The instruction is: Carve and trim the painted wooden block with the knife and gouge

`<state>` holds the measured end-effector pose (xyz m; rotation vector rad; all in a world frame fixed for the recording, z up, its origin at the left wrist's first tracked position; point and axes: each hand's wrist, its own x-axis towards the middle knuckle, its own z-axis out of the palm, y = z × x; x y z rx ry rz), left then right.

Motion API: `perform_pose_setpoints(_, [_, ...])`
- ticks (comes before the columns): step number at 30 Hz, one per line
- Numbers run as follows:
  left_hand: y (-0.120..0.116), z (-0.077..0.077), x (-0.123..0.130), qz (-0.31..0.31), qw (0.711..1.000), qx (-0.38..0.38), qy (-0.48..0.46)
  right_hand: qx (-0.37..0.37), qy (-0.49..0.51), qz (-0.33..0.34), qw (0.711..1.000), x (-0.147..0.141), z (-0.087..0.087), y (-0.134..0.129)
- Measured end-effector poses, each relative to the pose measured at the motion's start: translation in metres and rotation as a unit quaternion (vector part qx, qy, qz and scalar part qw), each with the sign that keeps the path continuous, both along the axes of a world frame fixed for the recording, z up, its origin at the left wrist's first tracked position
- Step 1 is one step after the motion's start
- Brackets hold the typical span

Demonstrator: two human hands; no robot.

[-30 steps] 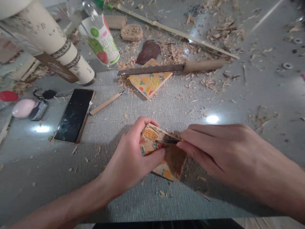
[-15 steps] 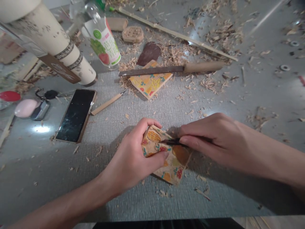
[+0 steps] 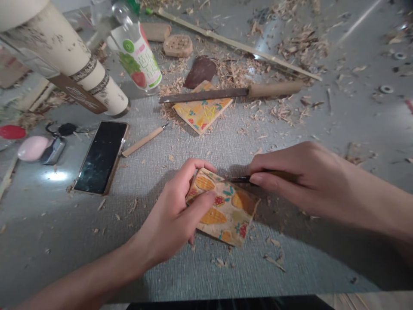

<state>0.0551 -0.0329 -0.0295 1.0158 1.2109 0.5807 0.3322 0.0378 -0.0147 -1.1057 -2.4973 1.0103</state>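
My left hand [image 3: 180, 206] grips the left end of a patterned wooden block [image 3: 237, 215], its thumb lying across the painted top. Orange, red and teal fruit shapes cover the block, which rests tilted near the front of the table. My right hand [image 3: 287, 176] is closed round a dark, thin carving tool [image 3: 241, 179]. The tool's tip points left and lies at the block's upper edge; whether it touches the wood is too small to tell.
A file [image 3: 206, 94] lies across a second patterned piece [image 3: 203, 116]. Left of it are a wooden-handled knife [image 3: 143, 141], a phone [image 3: 101, 157], a bottle [image 3: 138, 56] and a tall cup [image 3: 93, 73]. Wood shavings [image 3: 300, 47] and a long stick [image 3: 238, 45] lie behind.
My right hand and the tool have moved up and slightly right, from the block's middle to its upper edge. My left thumb has shifted left and up, and the block has turned slightly.
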Motion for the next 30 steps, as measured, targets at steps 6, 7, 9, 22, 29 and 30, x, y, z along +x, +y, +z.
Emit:
perform_pose_setpoints(6, [0.001,-0.001,0.0,0.018,0.999,-0.029,-0.023,-0.018,-0.008,-0.009,1.0,0.001,0.004,0.0])
perform_pose_setpoints(7, [0.001,-0.001,0.0,0.018,0.999,-0.029,-0.025,-0.023,-0.012,-0.012,1.0,0.001,0.005,-0.001])
perform_pose_setpoints(9, [0.0,-0.001,0.0,0.019,0.999,-0.025,-0.028,-0.025,-0.022,-0.021,0.999,0.0,0.008,-0.003])
perform_pose_setpoints(22, [-0.001,-0.001,-0.001,0.026,0.998,-0.003,-0.052,0.016,-0.063,-0.044,0.997,-0.001,0.01,-0.009])
perform_pose_setpoints(29, [-0.002,0.001,0.007,0.06,0.991,0.12,0.019,0.188,-0.006,-0.017,0.982,-0.005,0.003,-0.025])
perform_pose_setpoints(30, [-0.002,0.001,0.009,0.067,0.987,0.141,0.033,0.196,-0.002,-0.014,0.981,-0.006,0.003,-0.027])
